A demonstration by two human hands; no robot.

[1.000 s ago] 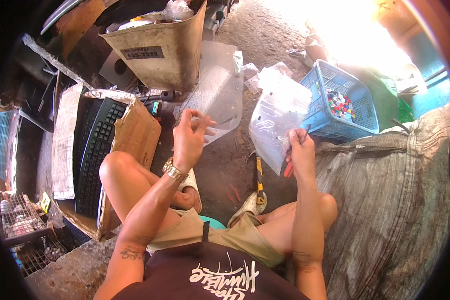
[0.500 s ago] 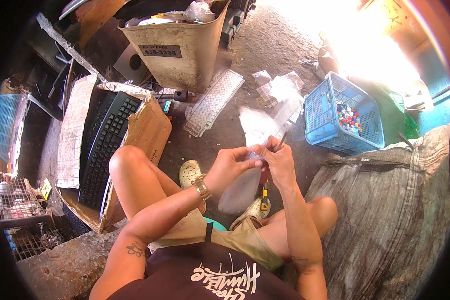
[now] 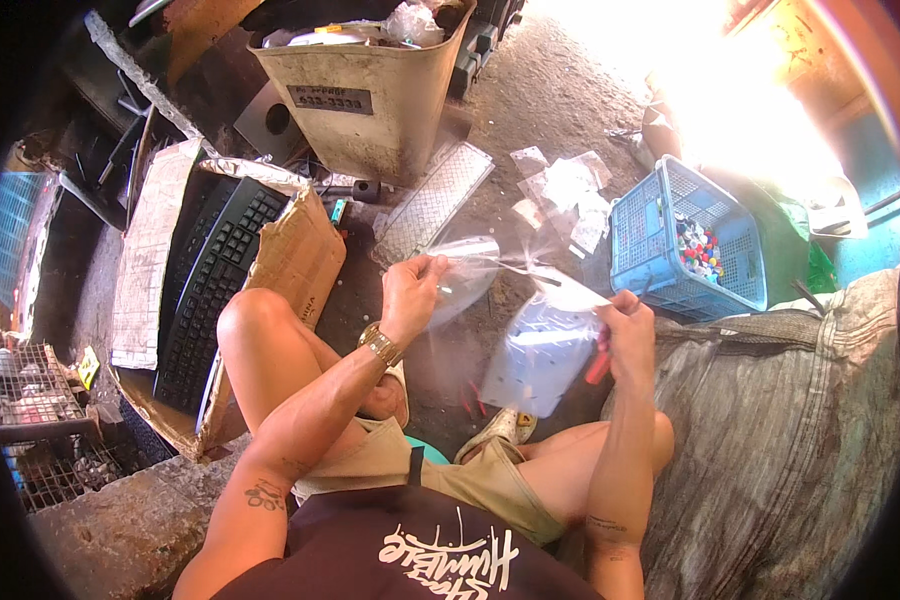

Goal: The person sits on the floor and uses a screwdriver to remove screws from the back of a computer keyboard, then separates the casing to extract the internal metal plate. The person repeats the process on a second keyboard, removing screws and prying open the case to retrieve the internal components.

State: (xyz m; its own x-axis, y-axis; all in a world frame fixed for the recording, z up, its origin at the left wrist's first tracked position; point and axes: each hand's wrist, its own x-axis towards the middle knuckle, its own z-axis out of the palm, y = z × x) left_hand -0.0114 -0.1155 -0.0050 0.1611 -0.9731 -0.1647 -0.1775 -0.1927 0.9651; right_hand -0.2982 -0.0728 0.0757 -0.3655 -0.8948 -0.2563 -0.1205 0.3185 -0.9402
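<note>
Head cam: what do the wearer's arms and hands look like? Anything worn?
Both forearms bare, no sleeves or gloves. Left hand has a metal-link wristwatch at the wrist and a dark tattoo near the elbow. Right hand is bare, with a small tattoo on the arm.

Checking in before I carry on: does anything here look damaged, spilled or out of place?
Yes. A keyboard frame with no keys lies on the dirt beside the tan bin. Clear plastic scraps are strewn near the blue basket. The left hand and right hand pull clear film sheets apart.
</note>
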